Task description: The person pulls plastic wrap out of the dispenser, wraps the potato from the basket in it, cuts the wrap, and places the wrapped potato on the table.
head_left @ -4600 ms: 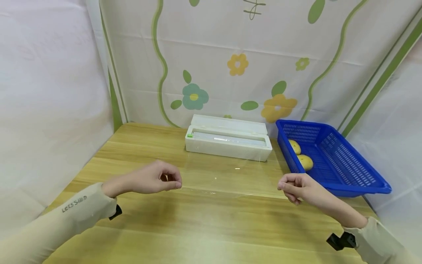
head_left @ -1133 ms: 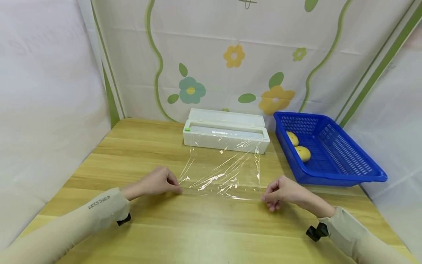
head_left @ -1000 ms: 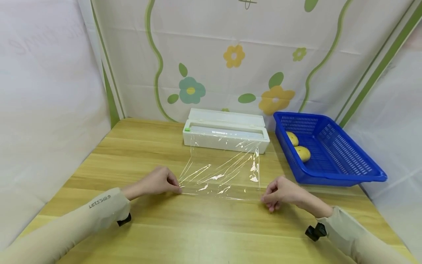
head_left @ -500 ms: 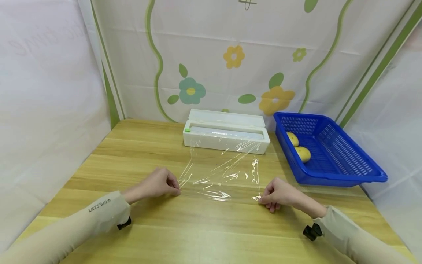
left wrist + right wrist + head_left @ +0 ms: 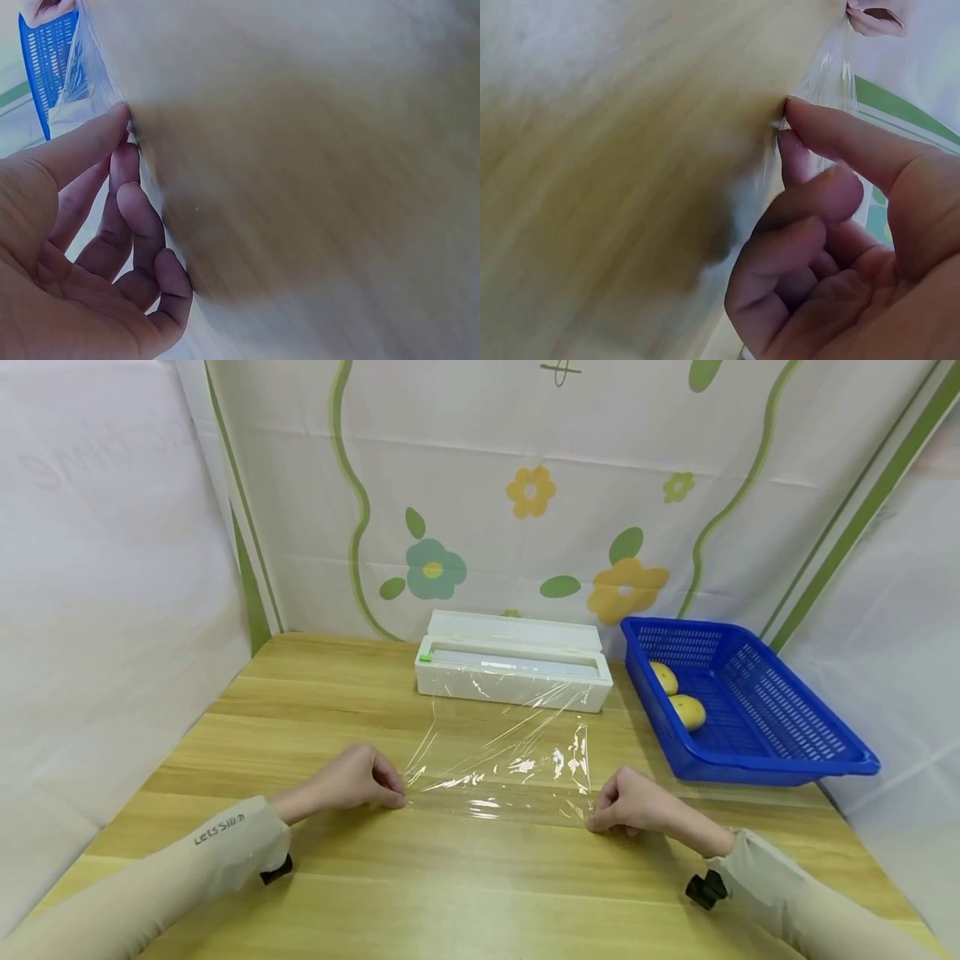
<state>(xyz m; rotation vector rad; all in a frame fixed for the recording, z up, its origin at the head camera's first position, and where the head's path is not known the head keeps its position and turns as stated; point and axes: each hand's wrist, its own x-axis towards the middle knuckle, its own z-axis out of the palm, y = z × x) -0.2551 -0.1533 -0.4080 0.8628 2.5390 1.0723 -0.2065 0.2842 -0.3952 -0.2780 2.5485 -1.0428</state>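
A sheet of clear plastic wrap (image 5: 498, 760) runs from a white wrap dispenser box (image 5: 517, 687) toward me, low over the wooden table, with shiny wrinkles across it. At its near left corner my left hand (image 5: 352, 783) pinches the film between thumb and index finger. My right hand (image 5: 637, 803) pinches the near right corner the same way. In the left wrist view, the thumb (image 5: 86, 144) meets the index fingertip at the film's edge, with the other fingers curled. The right wrist view has the right thumb (image 5: 847, 139) near the index fingertip, film stretching beyond.
A blue perforated basket (image 5: 780, 768) stands at the right with two yellow oval items (image 5: 688, 712), kind unclear, at its left side. The box's lid (image 5: 513, 628) is raised, and a small green piece (image 5: 426, 657) sits at its left end. A patterned cloth (image 5: 480, 468) hangs behind the table (image 5: 450, 893).
Over several seconds both hands have come lower and closer together, and the film's wrinkles now show. In the last second the right hand has shifted slightly left and toward me.
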